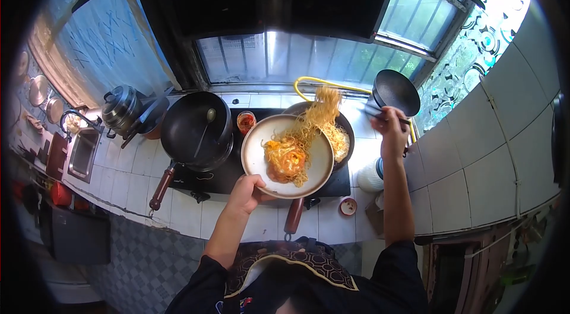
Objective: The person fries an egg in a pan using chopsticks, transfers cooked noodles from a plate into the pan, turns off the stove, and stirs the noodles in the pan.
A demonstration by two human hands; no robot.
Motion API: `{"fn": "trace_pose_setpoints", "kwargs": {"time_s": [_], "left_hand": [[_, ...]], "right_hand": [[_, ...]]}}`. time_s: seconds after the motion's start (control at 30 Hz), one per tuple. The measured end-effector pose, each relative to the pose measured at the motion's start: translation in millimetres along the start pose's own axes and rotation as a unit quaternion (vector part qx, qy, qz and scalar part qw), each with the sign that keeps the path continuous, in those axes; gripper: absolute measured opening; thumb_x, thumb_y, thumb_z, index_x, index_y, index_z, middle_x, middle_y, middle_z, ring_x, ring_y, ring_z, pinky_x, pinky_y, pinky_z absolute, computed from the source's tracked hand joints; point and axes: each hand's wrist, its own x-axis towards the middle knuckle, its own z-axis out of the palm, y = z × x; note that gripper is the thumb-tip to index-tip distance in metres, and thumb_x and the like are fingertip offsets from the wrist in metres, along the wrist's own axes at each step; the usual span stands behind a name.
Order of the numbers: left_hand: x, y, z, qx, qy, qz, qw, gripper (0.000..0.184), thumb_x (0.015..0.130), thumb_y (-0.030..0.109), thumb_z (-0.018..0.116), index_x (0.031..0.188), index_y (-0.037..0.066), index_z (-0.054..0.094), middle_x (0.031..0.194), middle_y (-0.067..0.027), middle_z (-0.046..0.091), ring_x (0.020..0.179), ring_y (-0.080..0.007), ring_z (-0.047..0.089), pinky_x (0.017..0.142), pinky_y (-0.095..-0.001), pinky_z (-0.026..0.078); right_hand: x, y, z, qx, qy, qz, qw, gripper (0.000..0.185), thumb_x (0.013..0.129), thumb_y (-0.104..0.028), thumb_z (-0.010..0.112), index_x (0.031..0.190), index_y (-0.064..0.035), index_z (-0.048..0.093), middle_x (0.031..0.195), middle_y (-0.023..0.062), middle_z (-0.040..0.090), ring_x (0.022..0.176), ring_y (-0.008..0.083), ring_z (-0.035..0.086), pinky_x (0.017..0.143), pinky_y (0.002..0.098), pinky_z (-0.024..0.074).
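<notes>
My left hand (246,193) grips the near left rim of a white plate (255,159), tilted above the stove. Noodles and a saucy orange and yellow topping (287,158) lie on the plate. At the right, my right hand (392,125) is closed around dark chopsticks (380,113). A raised bundle of noodles (324,107) hangs between the chopsticks' side and the plate's upper right edge. Behind and partly under the plate is a pan (349,127) with more noodles in it; its brown handle (294,216) points toward me.
A black wok (178,127) with a ladle sits on the left burner, its handle toward me. A red jar (246,121) stands between the pans. Another dark pan (396,93) is at the back right. Steamer pot (122,109) and sink (84,154) are left.
</notes>
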Motion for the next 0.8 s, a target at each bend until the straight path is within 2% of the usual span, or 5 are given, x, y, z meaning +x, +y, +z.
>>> {"fn": "trace_pose_setpoints", "kwargs": {"time_s": [0.13,0.27,0.37,0.5,0.8], "left_hand": [[-0.6,4.5,2.4,0.010,0.007,0.002,1.000,0.051,0.061,0.000,0.044,0.111,-0.010,0.039,0.102,-0.0208,0.051,0.087,-0.0344,0.058,0.071,-0.0470,0.053],[-4.3,11.9,10.0,0.027,0.010,0.004,1.000,0.053,0.060,0.001,0.044,0.112,-0.010,0.039,0.102,-0.0194,0.052,0.089,-0.0337,0.057,0.074,-0.0469,0.051],[-1.8,13.8,7.9,0.026,-0.013,0.007,1.000,0.049,0.061,-0.002,0.044,0.109,-0.011,0.041,0.099,-0.0210,0.052,0.085,-0.0334,0.058,0.069,-0.0491,0.053],[-0.3,14.2,0.1,0.064,-0.010,-0.002,0.998,0.049,0.061,-0.002,0.045,0.109,-0.010,0.042,0.098,-0.0197,0.053,0.083,-0.0326,0.058,0.068,-0.0493,0.052],[-0.8,-0.8,-10.7,0.045,-0.008,-0.033,0.998,0.050,0.060,-0.002,0.044,0.109,-0.008,0.042,0.100,-0.0189,0.052,0.086,-0.0324,0.058,0.071,-0.0486,0.052]], "right_hand": [[-15.5,6.0,-19.7,-0.131,-0.037,0.034,0.990,0.018,0.086,-0.014,0.050,0.088,0.0002,0.061,0.069,0.0083,0.057,0.050,0.0143,0.058,0.045,0.0225,0.0491],[-28.3,-12.0,-44.7,-0.062,-0.071,0.055,0.994,0.020,0.087,-0.011,0.045,0.092,0.0022,0.059,0.074,0.0094,0.058,0.049,0.0149,0.058,0.041,0.0223,0.0468],[-33.3,11.4,-43.5,0.023,-0.100,0.083,0.991,0.021,0.087,-0.011,0.045,0.098,0.0023,0.055,0.082,0.0122,0.058,0.056,0.0167,0.060,0.049,0.0241,0.0500],[-29.5,49.0,-30.3,0.162,-0.087,0.086,0.979,0.018,0.088,-0.014,0.045,0.092,0.0019,0.054,0.074,0.0126,0.059,0.059,0.0210,0.061,0.055,0.0284,0.0530],[0.9,2.0,-8.7,0.177,-0.095,0.003,0.980,0.019,0.089,-0.016,0.044,0.088,0.0009,0.053,0.072,0.0119,0.058,0.060,0.0220,0.061,0.054,0.0297,0.0508]]}}
